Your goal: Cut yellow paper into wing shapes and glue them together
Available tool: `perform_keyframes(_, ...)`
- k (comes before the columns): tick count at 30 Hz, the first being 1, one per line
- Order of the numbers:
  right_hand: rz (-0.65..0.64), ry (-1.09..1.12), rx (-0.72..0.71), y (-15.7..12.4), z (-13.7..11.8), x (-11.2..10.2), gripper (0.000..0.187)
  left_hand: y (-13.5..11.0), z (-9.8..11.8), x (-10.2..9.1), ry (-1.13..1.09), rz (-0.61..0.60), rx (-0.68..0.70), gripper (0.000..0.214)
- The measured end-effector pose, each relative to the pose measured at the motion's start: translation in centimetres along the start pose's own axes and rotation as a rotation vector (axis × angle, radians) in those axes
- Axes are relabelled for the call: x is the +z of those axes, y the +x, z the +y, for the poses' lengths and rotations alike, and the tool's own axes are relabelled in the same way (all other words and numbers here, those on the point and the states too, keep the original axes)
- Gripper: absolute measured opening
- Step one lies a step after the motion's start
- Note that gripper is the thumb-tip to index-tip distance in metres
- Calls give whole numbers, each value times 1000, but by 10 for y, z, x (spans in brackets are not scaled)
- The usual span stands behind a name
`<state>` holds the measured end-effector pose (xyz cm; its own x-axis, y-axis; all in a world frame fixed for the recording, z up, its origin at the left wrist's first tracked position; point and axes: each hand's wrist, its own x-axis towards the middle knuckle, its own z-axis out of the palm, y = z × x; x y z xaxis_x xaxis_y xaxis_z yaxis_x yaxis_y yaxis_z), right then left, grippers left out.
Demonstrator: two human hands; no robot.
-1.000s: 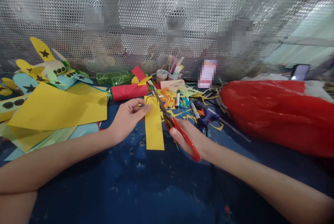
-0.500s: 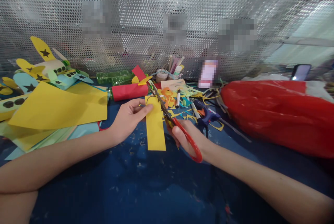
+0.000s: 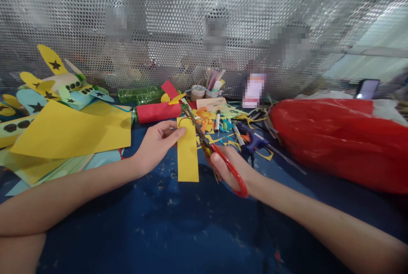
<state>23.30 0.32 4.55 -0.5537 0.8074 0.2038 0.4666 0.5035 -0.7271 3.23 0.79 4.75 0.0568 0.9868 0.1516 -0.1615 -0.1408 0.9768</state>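
Left hand (image 3: pixel 155 145) pinching yellow strip (image 3: pixel 188 157), fingertips behind it hidden

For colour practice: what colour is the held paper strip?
The paper strip is yellow; see the head view.

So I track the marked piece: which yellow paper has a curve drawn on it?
The narrow yellow strip pinched in the left hand, with a dark arc near its far end; the broad yellow sheets show no drawn line.
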Motion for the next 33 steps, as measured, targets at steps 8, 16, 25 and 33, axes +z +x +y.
perform_keyframes(8, 0, 3, 17, 0, 2, 0, 59, 5, -4, -4, -6, 7, 45, 21)
perform_keyframes(16, -1, 5, 13, 0, 3, 1, 60, 4, -3, -5, 7, 1, 37, 21)
perform_keyframes(25, 14, 7, -2, 0, 9, 5, 62, 5, -3, -5, 12, -9, 37, 21)
perform_keyframes(33, 28, 7, 2, -2, 6, 6, 61, 6, -5, -5, -16, -15, 38, 19)
